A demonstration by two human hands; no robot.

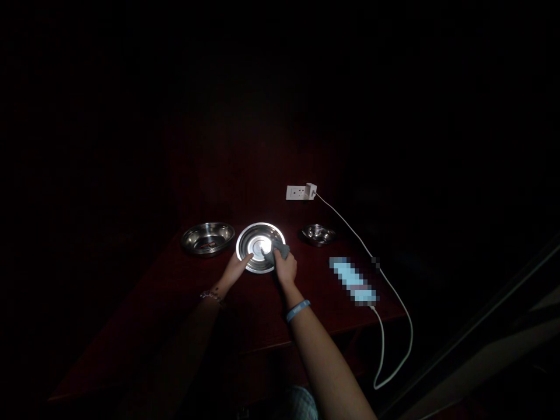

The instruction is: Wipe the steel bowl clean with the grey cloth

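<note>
Here on my feed, the left hand (236, 268) is grasping the steel bowl (247, 234) by its near-left rim, thumb inside! My right hand (286, 270) clutches a gray cloth (281, 249) against the interior. The bowl sits between wider basins (205, 237) on the left and a small bowl (318, 234), right.

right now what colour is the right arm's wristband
The wristband is blue, clearest in the head view.
</note>
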